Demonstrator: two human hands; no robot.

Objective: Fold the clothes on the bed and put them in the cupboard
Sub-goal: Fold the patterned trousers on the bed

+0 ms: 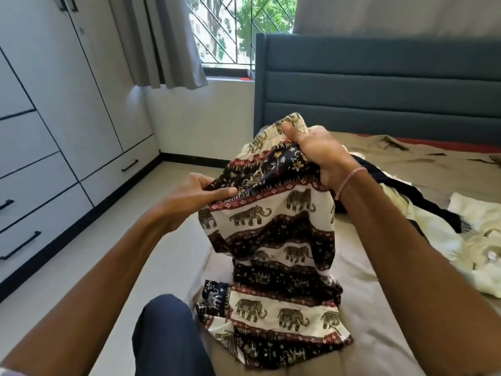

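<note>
An elephant-print garment (279, 248) in white, black and red hangs in front of me, its lower end bunched on the bed (379, 308). My left hand (200, 192) pinches its left edge. My right hand (320, 156) grips the bunched top, higher and farther away. A pile of cream clothes (439, 242) and a dark garment (401, 196) lies on the bed to the right. The grey cupboard (54, 118) with drawers and doors fills the left wall, all shut.
The blue padded headboard (379, 85) stands at the far end of the bed. A curtained window (222, 33) is beyond the floor strip (122, 240) between bed and cupboard. My knee in dark trousers (168, 335) is at the bottom.
</note>
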